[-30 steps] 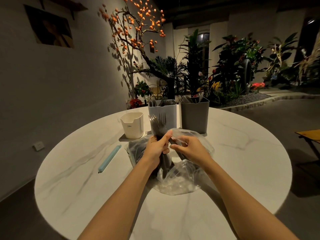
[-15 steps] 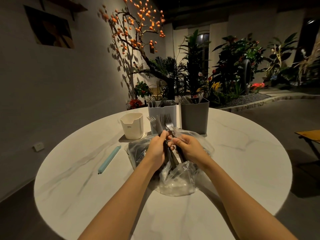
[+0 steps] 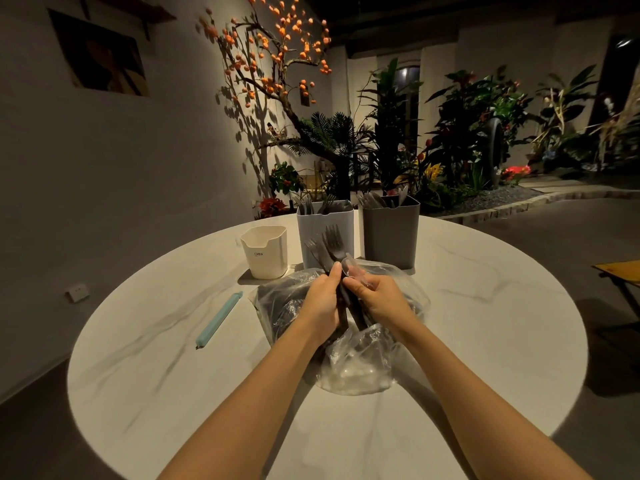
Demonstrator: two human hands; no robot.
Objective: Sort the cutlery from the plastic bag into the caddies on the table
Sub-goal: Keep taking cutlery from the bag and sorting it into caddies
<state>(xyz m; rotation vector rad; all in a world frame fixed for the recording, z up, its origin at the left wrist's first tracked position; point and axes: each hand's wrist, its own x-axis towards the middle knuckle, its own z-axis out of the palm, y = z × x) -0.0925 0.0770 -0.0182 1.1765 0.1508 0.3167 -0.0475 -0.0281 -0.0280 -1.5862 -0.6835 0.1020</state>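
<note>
Forks (image 3: 327, 245) gripped in left hand (image 3: 323, 301) above plastic bag (image 3: 356, 365).

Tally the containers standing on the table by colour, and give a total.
White caddy: 1
Light grey caddy: 1
Dark grey caddy: 1
Total: 3

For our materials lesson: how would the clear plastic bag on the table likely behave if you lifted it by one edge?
The clear crumpled plastic bag would probably flop and sag, since it lies in creased folds. Its glossy film may be slippery. Dark cutlery still inside would likely shift and weigh it down.
</note>
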